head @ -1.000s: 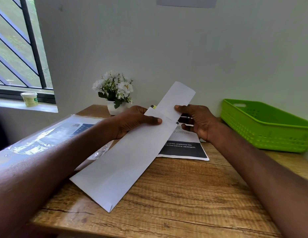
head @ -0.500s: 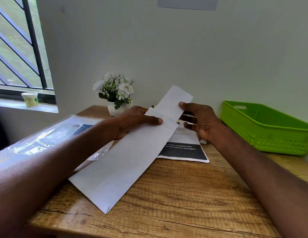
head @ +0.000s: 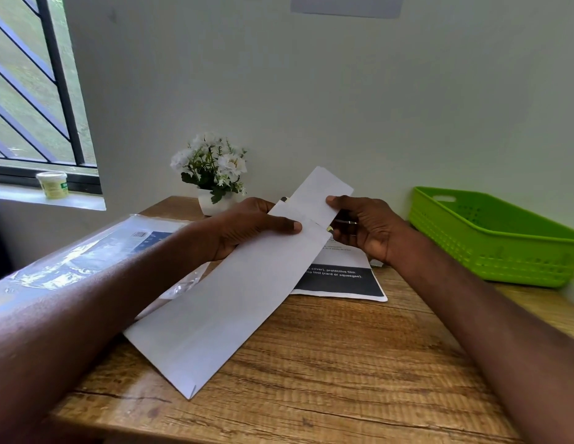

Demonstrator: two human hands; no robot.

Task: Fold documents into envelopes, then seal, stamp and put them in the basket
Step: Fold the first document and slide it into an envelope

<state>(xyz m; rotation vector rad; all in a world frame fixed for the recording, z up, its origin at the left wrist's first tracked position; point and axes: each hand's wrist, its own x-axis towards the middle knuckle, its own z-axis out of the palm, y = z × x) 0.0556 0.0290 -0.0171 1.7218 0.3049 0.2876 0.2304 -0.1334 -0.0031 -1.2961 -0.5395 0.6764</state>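
Observation:
A long white envelope (head: 234,299) slants across the middle of the wooden table, its near corner resting on the wood. My left hand (head: 247,229) grips its far, open end, thumb on top. A folded white document (head: 321,197) sticks out of that end. My right hand (head: 362,229) pinches the document's right edge. The green plastic basket (head: 490,241) stands at the right by the wall. A printed sheet (head: 340,280) with a black band lies flat under the envelope's far end.
A clear plastic pack of envelopes (head: 87,257) lies on the table at the left, under my left forearm. A small pot of white flowers (head: 212,174) stands at the back by the wall. On the window sill sits a small tub (head: 52,184).
The folded document has gone a little deeper into the envelope, so less of it sticks out. My right hand has shifted slightly along its edge. My left hand has stayed put.

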